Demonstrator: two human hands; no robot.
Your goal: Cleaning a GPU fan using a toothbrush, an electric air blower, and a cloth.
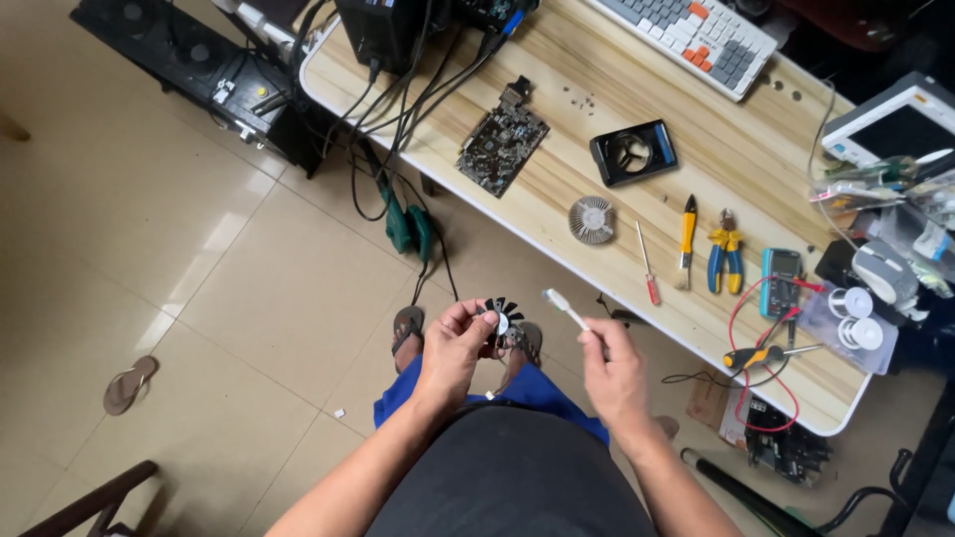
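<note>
left hand (pixel 453 343) pinches small black plastic fan impeller (pixel 497 318) | right hand (pixel 609 360) grips white toothbrush (pixel 565 308) | brushing seemingly underway; black fan shroud (pixel 634 152), round metal heatsink (pixel 592 219) apart on table (pixel 557 224)

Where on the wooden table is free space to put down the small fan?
Bare wood lies between the circuit board and the black fan frame, and along the near edge of the table left of the round heatsink. The right end is crowded: screwdrivers, pliers, multimeter and red leads.
</note>
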